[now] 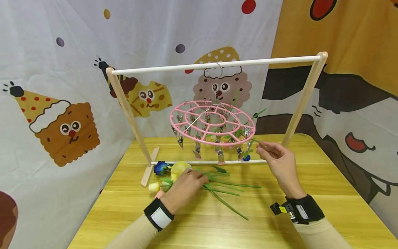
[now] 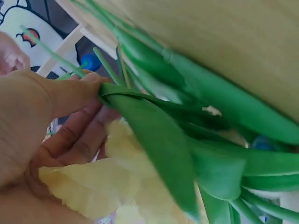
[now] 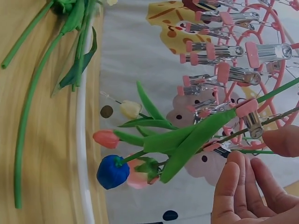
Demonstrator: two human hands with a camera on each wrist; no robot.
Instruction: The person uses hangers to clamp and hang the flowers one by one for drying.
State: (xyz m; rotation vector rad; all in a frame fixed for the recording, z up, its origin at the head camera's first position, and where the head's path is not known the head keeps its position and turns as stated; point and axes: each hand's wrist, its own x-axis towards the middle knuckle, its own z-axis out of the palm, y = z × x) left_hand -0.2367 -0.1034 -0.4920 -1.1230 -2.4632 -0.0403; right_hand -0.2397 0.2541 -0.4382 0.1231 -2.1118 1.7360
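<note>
My left hand [image 1: 188,186] pinches a green, leafy artificial flower stem [image 2: 105,91] between thumb and fingers. Around it on the table lie a yellow flower [image 1: 178,168], a blue flower [image 1: 160,168], a pale tulip [image 1: 153,187] and several loose stems. A round pink clip hanger [image 1: 171,121] with metal clips hangs in front of me. Clips on its right side hold flowers head down, among them a blue one [image 3: 113,171] and a red-pink bud [image 3: 106,139]. My right hand [image 1: 278,162] is beside a clip [image 3: 253,123], thumb and fingers apart.
A wooden stand [image 1: 124,103] carries a white top rod [image 1: 174,68], where the hanger's hook sits. A white lower rod [image 1: 199,162] crosses just behind the loose flowers. The wooden table [image 1: 242,231] meets a printed curtain [image 1: 140,31] at the back.
</note>
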